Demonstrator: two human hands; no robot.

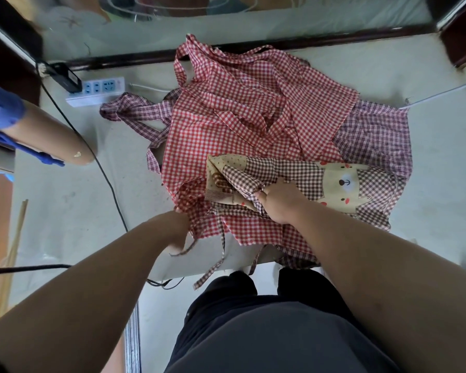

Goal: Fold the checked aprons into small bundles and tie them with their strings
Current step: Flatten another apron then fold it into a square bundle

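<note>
1. The right hand [279,204] has its fingers curled tight round a bunched fold of the brown-and-cream checked apron with the bear print [307,173]. That apron lies on top of the red-and-white gingham apron [226,117] on the pale table [65,197].
2. The left hand [179,227] is at the red apron's near edge, too blurry to tell its grip.
3. I'd flatten that fold and square the edges, then fish out the thin checked strings [215,265] dangling off the front.
</note>
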